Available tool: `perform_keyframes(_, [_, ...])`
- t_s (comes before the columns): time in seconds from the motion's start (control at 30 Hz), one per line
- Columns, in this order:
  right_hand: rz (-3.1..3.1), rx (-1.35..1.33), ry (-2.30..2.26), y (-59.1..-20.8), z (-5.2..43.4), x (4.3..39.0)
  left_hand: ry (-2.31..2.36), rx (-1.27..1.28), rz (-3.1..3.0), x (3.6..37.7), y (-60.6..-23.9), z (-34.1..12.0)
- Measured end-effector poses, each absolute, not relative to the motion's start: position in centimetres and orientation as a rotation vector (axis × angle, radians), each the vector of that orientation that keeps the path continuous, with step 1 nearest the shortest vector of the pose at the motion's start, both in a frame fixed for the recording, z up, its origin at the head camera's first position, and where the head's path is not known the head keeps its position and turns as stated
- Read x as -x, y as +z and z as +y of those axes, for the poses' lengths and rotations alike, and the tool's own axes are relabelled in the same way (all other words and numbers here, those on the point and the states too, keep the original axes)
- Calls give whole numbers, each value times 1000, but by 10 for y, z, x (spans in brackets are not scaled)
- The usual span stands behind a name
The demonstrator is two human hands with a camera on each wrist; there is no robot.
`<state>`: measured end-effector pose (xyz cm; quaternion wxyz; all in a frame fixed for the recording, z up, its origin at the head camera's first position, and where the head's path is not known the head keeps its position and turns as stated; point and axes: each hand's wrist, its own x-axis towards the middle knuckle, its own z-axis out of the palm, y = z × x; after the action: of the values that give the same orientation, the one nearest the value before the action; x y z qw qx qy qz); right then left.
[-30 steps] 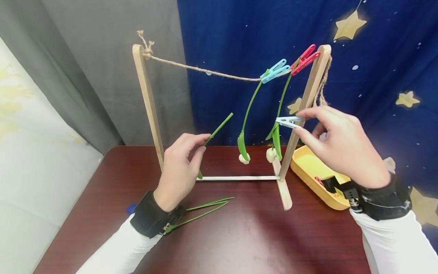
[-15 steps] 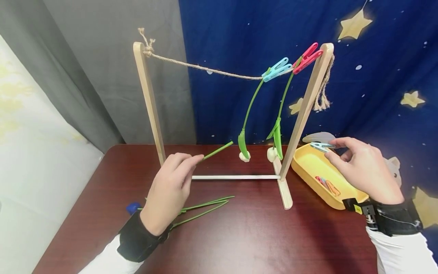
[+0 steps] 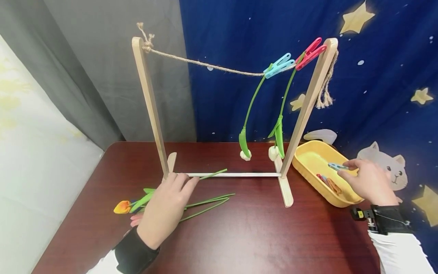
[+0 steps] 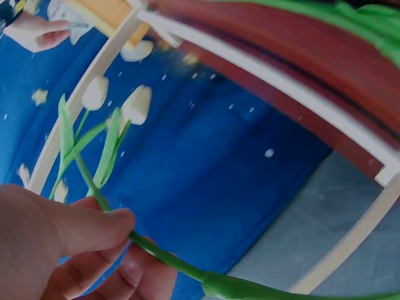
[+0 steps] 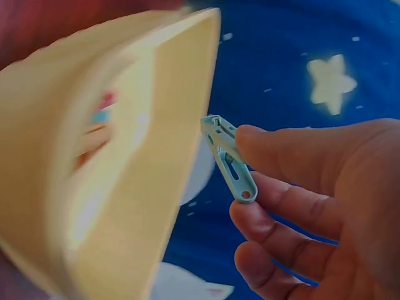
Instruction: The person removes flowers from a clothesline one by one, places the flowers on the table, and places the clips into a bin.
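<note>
My left hand (image 3: 167,207) is low over the dark red table and pinches the green stem (image 4: 169,257) of an orange tulip (image 3: 122,207), whose bloom lies at the left. My right hand (image 3: 367,180) pinches a light blue clothespin (image 3: 337,166) (image 5: 228,164) over the yellow tray (image 3: 306,173). A wooden rack (image 3: 150,106) carries a twine line (image 3: 205,65). On the line a blue peg (image 3: 278,65) and a red peg (image 3: 310,53) each hold a white tulip (image 3: 245,154) hanging head down.
More green stems (image 3: 208,202) lie on the table (image 3: 246,236) beside my left hand. The tray holds a few coloured pegs (image 3: 328,183). A blue star-patterned cloth (image 3: 376,76) and a grey curtain (image 3: 85,76) hang behind the rack.
My left hand has come down with the stem, which now lies nearly flat with its orange bloom showing. My right hand has carried the light blue clothespin from near the line down to the tray.
</note>
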<state>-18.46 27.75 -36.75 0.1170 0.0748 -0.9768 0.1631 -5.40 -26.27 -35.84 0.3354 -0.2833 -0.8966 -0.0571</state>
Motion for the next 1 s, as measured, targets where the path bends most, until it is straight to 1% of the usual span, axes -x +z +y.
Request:
perform_keyframes(0.23, [-2958, -105, 488, -391, 294, 191, 108, 723, -2404, 53, -391, -256])
perform_keyframes(0.53, [-3060, -34, 494, -408, 299, 192, 214, 733, -2488, 55, -426, -243])
perform_keyframes(0.77, [-3103, -48, 500, -408, 298, 189, 248, 726, -2531, 59, -441, -238])
perform_keyframes(1.0, [-3157, -79, 511, -412, 301, 190, 226, 720, -2591, 61, -446, -238])
